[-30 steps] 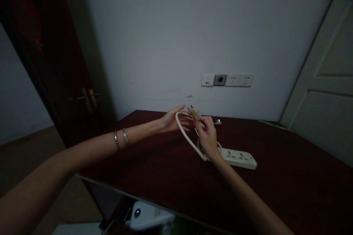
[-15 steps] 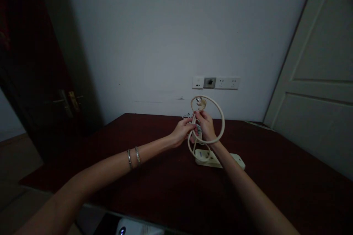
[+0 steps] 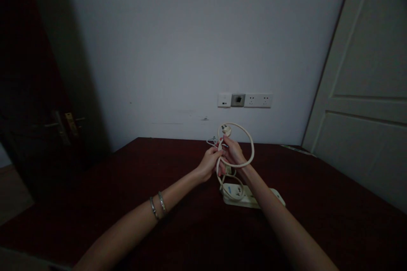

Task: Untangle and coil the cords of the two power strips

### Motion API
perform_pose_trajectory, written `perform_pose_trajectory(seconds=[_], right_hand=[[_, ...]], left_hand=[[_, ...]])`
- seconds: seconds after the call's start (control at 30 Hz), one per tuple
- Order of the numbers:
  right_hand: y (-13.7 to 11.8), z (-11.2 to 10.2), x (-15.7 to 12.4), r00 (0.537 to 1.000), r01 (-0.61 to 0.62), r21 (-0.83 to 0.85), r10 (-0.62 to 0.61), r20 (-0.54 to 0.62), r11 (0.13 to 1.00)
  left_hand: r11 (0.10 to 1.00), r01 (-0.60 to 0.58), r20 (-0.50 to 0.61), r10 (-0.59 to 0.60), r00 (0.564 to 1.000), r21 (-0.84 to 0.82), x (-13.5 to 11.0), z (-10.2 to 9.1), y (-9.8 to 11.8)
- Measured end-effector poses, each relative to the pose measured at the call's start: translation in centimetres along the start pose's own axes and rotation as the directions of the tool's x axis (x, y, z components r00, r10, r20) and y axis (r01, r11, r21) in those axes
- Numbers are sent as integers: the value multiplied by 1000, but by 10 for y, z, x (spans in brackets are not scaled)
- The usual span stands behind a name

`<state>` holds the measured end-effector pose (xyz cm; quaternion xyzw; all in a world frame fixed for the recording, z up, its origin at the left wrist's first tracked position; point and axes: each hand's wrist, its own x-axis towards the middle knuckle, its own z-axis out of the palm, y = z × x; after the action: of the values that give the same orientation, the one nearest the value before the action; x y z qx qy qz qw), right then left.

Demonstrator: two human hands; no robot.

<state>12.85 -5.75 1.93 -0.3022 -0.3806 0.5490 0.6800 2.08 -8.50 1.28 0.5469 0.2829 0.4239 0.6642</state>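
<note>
A cream power cord hangs in loops between my two hands. My left hand is closed round the gathered strands. Close beside it, my right hand is closed on the cord near its plug, whose prongs point up and left. One big loop circles over my right wrist, and a smaller one drops in front of the power strip. The strip lies on the dark red table, partly hidden behind my right forearm. Some pale thing just behind my hands is mostly covered.
The wall behind the table carries a row of white sockets and a grey outlet. A white panelled door stands at the right. A dark door with a brass-coloured lock plate is at the left. A thin flat strip lies at the table's back right.
The view has shifted, so the table's front edge and the white device below it are mostly out of sight. My hands stay together on the cord; the right has shifted slightly near the plug.
</note>
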Motion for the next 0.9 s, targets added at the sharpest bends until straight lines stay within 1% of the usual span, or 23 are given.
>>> perform_pose_trajectory(seconds=[0.17, 0.27, 0.4, 0.5, 0.57, 0.63, 0.7, 0.8, 0.9], right_hand=[[6, -11, 15, 996, -73, 15, 72, 53, 997], [10, -18, 22, 996, -69, 33, 67, 55, 997], [12, -25, 26, 994, -74, 49, 69, 87, 996], [7, -28, 27, 992, -72, 64, 65, 110, 995], [2, -29, 28, 991, -73, 73, 65, 113, 995], [-6, -34, 30, 993, -78, 85, 69, 100, 993], [-15, -44, 33, 996, -74, 110, 67, 60, 991], [-29, -65, 35, 997, -72, 160, 76, -19, 985], [-37, -81, 37, 991, -102, 202, 116, -60, 974]], left_hand=[[979, 83, 17, -82, 997, -184, 3, -1, -9], [984, 79, -3, -80, 997, -161, 1, 0, -12], [992, 92, 14, -91, 996, -90, -3, 4, -12], [991, 80, 4, -80, 997, -108, -4, 10, -9], [991, 42, -22, -45, 999, -128, -6, 16, -6], [992, 6, -32, -11, 999, -126, -9, 21, -4], [995, -6, -23, 3, 1000, -105, -15, 26, -4], [997, 35, -2, -35, 999, -75, -25, 33, -6], [994, 78, 0, -79, 997, -74, -31, 41, -7]])
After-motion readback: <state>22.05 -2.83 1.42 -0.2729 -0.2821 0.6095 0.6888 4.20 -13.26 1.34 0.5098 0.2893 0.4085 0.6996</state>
